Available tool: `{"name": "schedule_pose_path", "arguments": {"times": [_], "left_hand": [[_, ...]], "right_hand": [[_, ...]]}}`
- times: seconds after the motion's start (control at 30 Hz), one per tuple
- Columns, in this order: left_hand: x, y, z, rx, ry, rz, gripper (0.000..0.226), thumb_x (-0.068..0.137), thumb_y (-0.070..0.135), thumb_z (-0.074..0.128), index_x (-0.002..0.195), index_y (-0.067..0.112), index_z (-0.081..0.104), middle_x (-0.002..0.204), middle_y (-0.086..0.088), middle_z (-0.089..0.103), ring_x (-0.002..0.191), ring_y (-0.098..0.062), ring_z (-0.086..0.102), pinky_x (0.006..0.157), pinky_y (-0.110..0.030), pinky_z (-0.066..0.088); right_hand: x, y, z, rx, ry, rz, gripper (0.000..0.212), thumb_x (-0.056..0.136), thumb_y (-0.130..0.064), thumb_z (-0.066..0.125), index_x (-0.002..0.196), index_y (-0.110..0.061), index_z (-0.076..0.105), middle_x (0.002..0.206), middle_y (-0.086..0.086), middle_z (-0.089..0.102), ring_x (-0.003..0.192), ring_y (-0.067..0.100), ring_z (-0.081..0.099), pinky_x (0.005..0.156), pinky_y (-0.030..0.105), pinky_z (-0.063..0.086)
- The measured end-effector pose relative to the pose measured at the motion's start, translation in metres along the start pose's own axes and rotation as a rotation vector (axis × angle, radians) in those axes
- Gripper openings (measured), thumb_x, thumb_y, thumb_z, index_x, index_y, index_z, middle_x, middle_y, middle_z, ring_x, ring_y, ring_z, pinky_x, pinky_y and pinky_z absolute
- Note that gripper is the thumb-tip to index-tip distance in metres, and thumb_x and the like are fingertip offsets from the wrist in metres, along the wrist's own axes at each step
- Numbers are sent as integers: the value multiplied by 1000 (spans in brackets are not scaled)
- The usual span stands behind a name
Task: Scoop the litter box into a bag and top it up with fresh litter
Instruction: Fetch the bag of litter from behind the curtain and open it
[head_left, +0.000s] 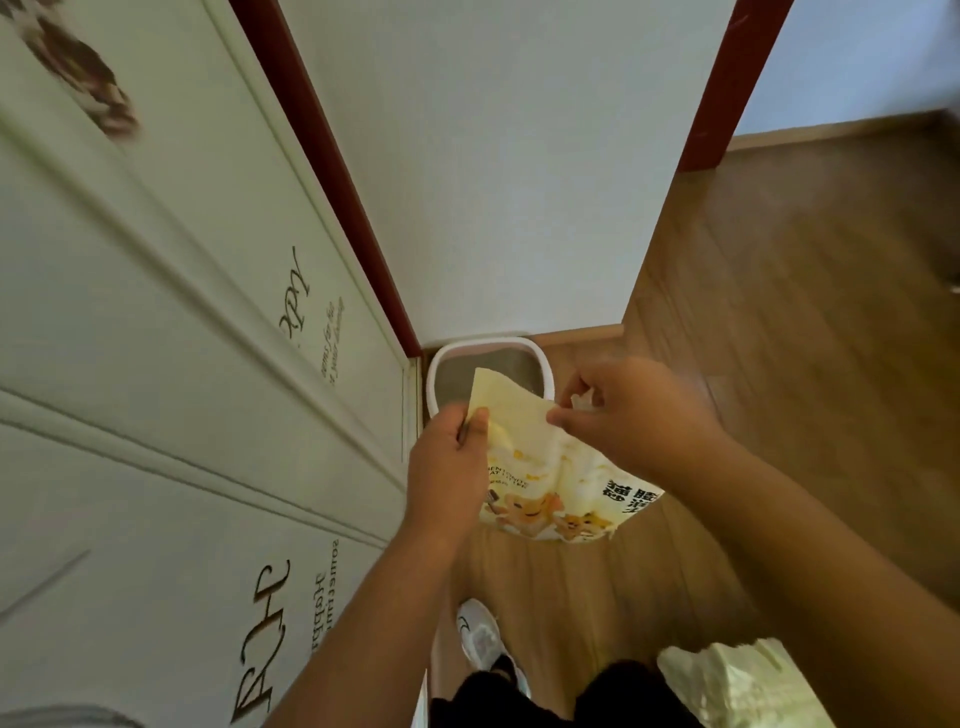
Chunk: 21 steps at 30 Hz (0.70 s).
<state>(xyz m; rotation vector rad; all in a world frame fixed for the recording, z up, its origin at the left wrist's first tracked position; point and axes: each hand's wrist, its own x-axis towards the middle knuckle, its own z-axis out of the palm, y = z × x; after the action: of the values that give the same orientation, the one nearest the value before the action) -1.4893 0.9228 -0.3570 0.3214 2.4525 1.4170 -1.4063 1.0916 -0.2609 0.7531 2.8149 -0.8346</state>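
left hand (451, 457) pinches litter bag (540, 467) top | right hand (628, 415) pinches opposite edge | bag held between hands, mouth tilted away | litter box (540, 364) directly beyond, on floor by wall

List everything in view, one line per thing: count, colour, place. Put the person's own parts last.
litter bag: one, yellow with cartoon cats, held up over the litter box
litter box: one, white rim, grey inside, on the floor against the wall
plastic bag: one, pale translucent, bottom right on the floor
door: one, white with lettering, left
door frame: dark red, beside the door
floor: brown wood, right and below
shoe: one, white, bottom centre
left hand: pinches the bag's top edge
right hand: pinches the bag's top edge
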Motion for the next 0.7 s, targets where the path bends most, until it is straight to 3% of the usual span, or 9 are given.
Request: {"name": "schedule_pose_path", "arguments": {"times": [0.17,0.33,0.47,0.6,0.7], "left_hand": [[53,-27,10,56,-132,-14,26,104,42,52,82,31,59,80,4,67,78,-17,68,72,-48,59],[97,-57,35,149,-174,-57,22,106,38,50,93,26,62,79,6,64,76,-12,63,69,-37,54],[132,-102,75,252,-203,-165,23,107,34,48,102,17,63,94,-4,68,88,-21,65,77,-41,55],[155,-172,125,333,-242,-283,33,104,42,47,120,16,61,115,-10,68,106,-29,64,93,-45,54],[170,-221,156,309,-274,-401,34,107,37,48,124,10,59,121,-14,66,105,-28,62,89,-39,52]], "right_hand": [[50,15,27,42,-44,109,20,87,-50,70,88,-30,72,77,-11,64,66,5,61,53,23,48],[99,36,59,62,-147,117,21,91,-46,68,99,-28,75,72,-13,63,59,8,63,48,20,45],[145,70,110,90,-212,139,28,91,-38,67,116,-26,74,91,-10,66,68,4,61,55,23,47],[185,116,175,84,-307,195,34,94,-33,63,126,-23,70,116,0,70,92,16,65,69,28,51],[212,147,222,98,-385,221,35,97,-28,59,130,-20,67,121,4,69,99,20,66,73,29,51]]}}
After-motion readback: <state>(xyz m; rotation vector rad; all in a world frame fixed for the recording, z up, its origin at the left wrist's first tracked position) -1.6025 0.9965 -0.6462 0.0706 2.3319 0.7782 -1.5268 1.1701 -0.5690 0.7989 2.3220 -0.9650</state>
